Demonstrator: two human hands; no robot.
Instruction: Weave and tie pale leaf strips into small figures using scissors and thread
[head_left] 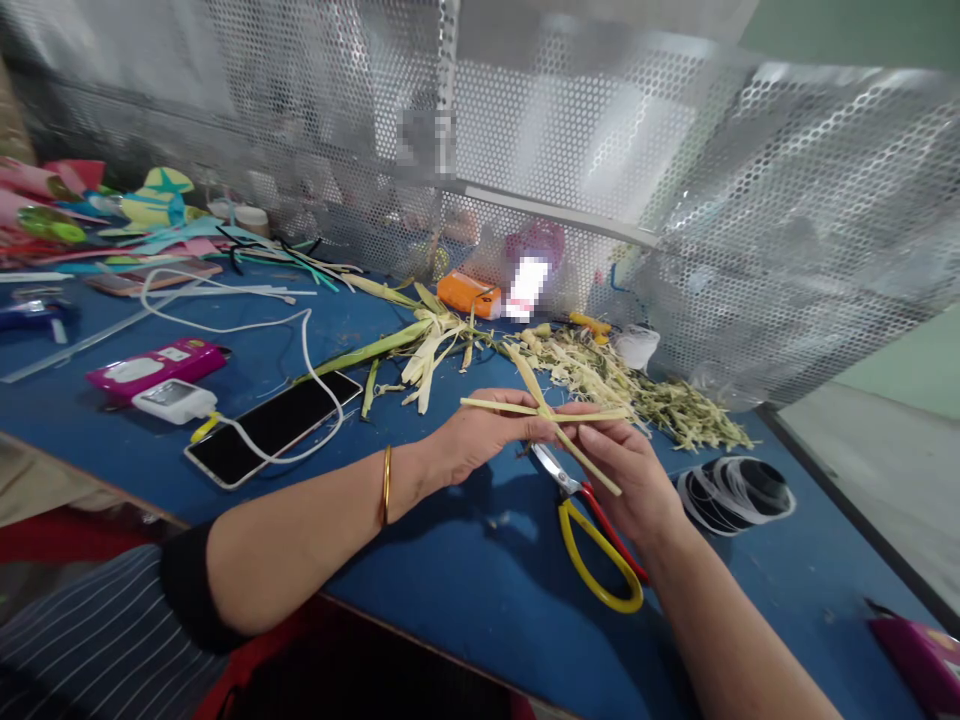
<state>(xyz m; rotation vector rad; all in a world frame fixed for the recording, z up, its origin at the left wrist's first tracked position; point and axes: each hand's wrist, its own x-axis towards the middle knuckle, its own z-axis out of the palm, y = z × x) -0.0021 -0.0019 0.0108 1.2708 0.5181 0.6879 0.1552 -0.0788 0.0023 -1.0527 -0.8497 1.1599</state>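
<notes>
My left hand [480, 435] and my right hand [626, 470] meet above the blue table [450, 570], both pinching pale yellow leaf strips [555, 412] that cross each other between the fingertips. One strip runs level to the left, another slants down to the right. A gold bangle [386, 486] sits on my left wrist. Scissors [592, 530] with a yellow and a red handle lie on the table just under my right hand.
A phone [274, 425] on a white cable lies at the left, beside a white charger [174, 400] and a pink case [154, 365]. Green and pale leaves [420, 345] and a heap of trimmings [645, 390] lie behind. A black-and-white coil [739, 492] sits right. A perforated metal screen [675, 180] closes the back.
</notes>
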